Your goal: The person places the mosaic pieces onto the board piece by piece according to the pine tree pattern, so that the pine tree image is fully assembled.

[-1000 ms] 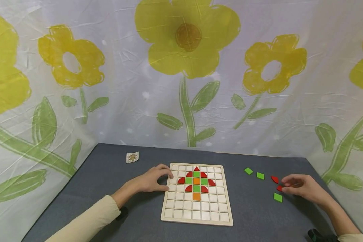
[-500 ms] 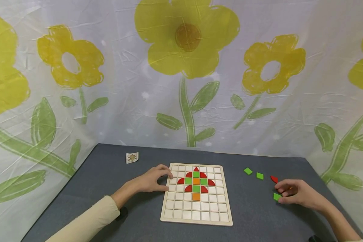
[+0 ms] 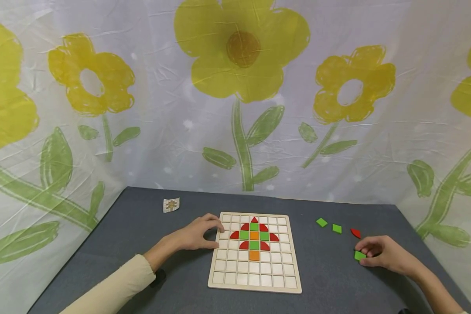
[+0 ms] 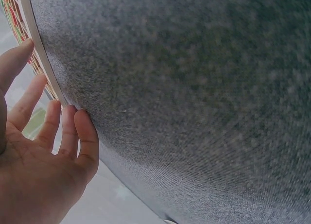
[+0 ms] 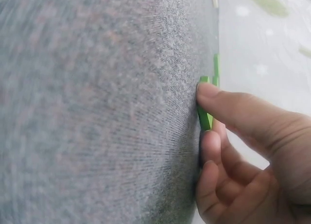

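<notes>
Flower-printed sheet (image 3: 161, 131) is hanging behind a dark table (image 3: 172, 279). Left hand (image 3: 198, 232), fingers spread apart, is touching the nearest edge of a pale gridded board (image 3: 255, 279); the board is lying between the two hands, closer to the left. Red, green and orange tiles (image 3: 254, 235) are filling some of its cells, forming a symmetrical figure. Right hand (image 3: 390, 254) is pinching a green tile (image 3: 360, 256) between thumb and fingers; cannot tell whether the tile is touching the table. Red piece (image 3: 355, 233) is lying just beyond the right hand; two green pieces (image 3: 337, 228) are lying between that hand and the board, farther out. Small patterned card (image 3: 171, 205) is lying beyond the left hand.
</notes>
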